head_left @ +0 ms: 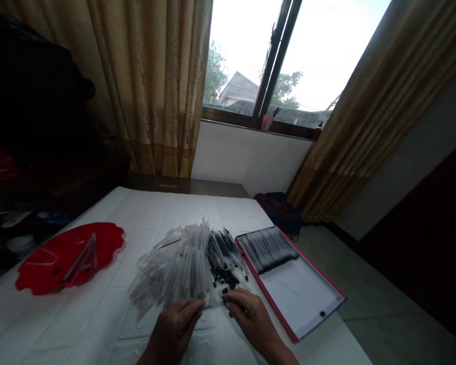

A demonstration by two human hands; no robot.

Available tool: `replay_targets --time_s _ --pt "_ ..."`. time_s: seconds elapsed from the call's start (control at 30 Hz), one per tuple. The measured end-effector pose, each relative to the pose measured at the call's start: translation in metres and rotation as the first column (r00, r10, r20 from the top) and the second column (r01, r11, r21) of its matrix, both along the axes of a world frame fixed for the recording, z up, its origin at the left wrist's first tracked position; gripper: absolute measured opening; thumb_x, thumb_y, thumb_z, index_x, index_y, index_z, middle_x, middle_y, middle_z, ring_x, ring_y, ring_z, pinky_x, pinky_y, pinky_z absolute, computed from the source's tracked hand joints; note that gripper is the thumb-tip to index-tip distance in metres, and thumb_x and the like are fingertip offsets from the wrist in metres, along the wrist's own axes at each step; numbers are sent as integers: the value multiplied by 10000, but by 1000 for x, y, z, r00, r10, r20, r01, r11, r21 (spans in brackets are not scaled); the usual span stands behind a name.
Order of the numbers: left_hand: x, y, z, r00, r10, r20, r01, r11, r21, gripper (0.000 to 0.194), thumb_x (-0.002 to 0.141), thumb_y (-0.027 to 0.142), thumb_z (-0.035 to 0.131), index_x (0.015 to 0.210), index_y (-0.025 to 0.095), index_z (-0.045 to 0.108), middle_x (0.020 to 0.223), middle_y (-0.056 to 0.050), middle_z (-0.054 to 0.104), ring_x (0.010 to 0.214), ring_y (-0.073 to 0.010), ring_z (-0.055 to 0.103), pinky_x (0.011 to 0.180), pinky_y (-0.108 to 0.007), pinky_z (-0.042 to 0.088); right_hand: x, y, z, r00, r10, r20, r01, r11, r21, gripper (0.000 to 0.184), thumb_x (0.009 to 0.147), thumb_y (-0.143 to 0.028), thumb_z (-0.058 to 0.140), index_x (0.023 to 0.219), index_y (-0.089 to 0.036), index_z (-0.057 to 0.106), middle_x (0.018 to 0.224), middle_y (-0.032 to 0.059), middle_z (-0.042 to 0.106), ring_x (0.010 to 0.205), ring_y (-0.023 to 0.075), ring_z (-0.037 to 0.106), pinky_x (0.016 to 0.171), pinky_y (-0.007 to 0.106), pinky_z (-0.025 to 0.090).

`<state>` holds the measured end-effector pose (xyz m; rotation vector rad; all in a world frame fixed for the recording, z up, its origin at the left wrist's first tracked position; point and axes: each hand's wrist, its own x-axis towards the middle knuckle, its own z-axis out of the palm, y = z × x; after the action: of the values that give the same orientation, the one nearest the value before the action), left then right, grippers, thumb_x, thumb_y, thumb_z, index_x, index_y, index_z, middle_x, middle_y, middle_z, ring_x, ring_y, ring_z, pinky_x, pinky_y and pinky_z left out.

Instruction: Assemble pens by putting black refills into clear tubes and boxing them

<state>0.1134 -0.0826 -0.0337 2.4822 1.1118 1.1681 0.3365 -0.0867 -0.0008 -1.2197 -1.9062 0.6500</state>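
Clear, slender tube (pixel 213 306), pinched by my left hand (pixel 178 324) and right hand (pixel 251 313); black caps (pixel 226 277) ahead; box (pixel 298 294), table's (pixel 87 317) right edge.

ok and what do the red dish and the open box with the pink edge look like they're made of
The wavy-rimmed red dish looks like glossy plastic: bright highlights and a thin, fluted edge, though enamel isn't ruled out. The open pink-edged box could be cardboard with a smooth covering, judging by its straight, flat walls; its pale floor looks matte.

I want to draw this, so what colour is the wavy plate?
The plate is bright red, seen best in the head view.
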Motion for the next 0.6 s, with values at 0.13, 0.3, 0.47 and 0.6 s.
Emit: replay_targets --time_s 0.13,0.3,0.47,0.6 --pt "-1 -1 1 1000 7 13 -8 1000 24 258 957 284 398 1073 227 622 863 -45 728 759 -143 709 674 -206 568 -3 2 3 995 -45 84 47 999 -21 187 860 -208 519 814 -172 697 700 39 661 599 141 602 594 223 432" --pt "0 -2 4 999 32 27 -33 997 67 262 956 287 401 1053 227 637 849 -49 732 753 -147 712 677 -211 571 -7 7 -1 971 -84 224 76 996 42 330 903 -285 445 628 -187 598 599 17 592 575 145 557 560 231 355" --pt "0 -2 4 999 42 34 -45 994 102 266 959 292 397 1039 223 641 834 -44 730 736 -141 710 666 -205 574 -16 12 -21 989 -127 80 134 987 -88 534 934 -435 356 484 -199 522 464 -11 496 466 118 492 507 229 321" --pt "0 0 3 999 50 16 -52 993 110 273 962 302 389 1033 219 639 835 -45 732 743 -145 712 663 -211 576 -23 14 -35 972 -210 -105 183 959 -216 642 892 -591 355 397 -199 466 398 -24 419 413 106 435 470 227 322"
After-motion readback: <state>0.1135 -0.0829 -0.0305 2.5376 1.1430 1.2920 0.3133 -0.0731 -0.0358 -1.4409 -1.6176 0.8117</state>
